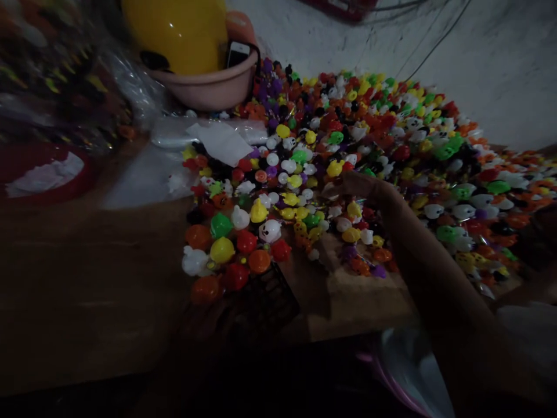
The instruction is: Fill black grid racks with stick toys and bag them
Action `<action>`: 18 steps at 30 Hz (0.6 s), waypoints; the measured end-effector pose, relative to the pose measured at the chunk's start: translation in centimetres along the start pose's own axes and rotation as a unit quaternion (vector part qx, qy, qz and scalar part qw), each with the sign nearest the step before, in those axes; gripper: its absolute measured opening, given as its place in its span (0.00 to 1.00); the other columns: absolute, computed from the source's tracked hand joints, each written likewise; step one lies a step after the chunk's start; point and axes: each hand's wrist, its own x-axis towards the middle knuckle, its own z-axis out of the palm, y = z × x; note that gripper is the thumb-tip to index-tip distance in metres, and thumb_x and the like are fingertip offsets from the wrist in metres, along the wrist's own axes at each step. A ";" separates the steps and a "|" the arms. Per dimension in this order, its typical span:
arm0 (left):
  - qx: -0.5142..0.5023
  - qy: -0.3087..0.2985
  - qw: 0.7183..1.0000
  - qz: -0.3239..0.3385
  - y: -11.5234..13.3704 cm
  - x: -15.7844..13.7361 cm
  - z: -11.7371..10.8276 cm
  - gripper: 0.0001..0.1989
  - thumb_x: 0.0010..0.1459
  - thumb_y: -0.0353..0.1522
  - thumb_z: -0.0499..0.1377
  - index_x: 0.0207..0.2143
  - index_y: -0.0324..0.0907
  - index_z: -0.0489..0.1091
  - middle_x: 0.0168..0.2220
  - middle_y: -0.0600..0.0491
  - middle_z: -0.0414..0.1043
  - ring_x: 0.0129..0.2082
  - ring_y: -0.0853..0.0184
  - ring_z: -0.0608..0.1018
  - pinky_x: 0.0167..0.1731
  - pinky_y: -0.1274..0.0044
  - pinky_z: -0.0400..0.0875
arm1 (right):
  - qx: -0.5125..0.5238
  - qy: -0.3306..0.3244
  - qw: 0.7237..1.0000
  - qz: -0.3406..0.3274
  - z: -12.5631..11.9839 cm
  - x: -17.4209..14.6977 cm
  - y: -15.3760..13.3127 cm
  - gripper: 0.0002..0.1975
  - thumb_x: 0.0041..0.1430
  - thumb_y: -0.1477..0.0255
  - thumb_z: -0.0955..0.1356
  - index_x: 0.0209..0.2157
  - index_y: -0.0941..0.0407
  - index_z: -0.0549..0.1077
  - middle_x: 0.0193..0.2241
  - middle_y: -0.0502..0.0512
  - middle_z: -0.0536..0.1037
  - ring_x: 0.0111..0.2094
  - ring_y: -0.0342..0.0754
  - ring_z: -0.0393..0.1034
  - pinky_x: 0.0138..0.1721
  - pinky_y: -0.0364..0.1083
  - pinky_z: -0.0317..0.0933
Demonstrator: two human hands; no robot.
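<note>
A black grid tray lies near the table's front edge. Its far and left cells carry small toy heads in several colours, among them a white one with a face and a green one. In deep shadow, my left hand is at the tray's near left corner, close to an orange toy head; its fingers are hard to make out. My right hand reaches into the large heap of toy heads, beside a yellow one. Its fingertips are blurred among the pieces.
A pink basin at the back holds a big yellow round object and a phone. Clear plastic bags and white paper lie before it. A red bowl stands left; a pink-rimmed tub sits below the table.
</note>
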 end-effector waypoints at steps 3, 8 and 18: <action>0.002 -0.015 1.000 -0.007 0.1 0.2 -0.2 0.09 0.66 0.27 0.57 0.46 0.39 0.75 0.39 0.45 0.80 0.40 0.54 0.80 0.44 0.64 0.69 | -0.021 -0.016 1.000 -0.017 2.0 -0.6 -1.0 0.19 0.56 0.63 0.74 0.46 0.58 0.78 0.34 0.58 0.82 0.34 0.52 0.76 0.36 0.46 0.71; -0.003 -0.035 0.999 0.022 -0.4 0.9 -0.8 0.10 0.65 0.23 0.56 0.42 0.39 0.76 0.37 0.49 0.80 0.37 0.59 0.80 0.40 0.69 0.69 | -0.054 0.022 0.998 -0.004 6.1 -1.3 -2.9 0.31 0.58 0.64 0.70 0.62 0.58 0.68 0.50 0.66 0.80 0.49 0.60 0.75 0.49 0.54 0.68; -0.085 -0.013 0.991 -0.107 0.1 1.1 -0.4 0.11 0.67 0.25 0.55 0.36 0.45 0.76 0.34 0.52 0.80 0.34 0.64 0.79 0.38 0.73 0.69 | -0.085 0.027 0.996 -0.009 6.6 -2.1 -5.0 0.16 0.59 0.67 0.67 0.47 0.56 0.78 0.34 0.59 0.82 0.39 0.57 0.76 0.37 0.48 0.66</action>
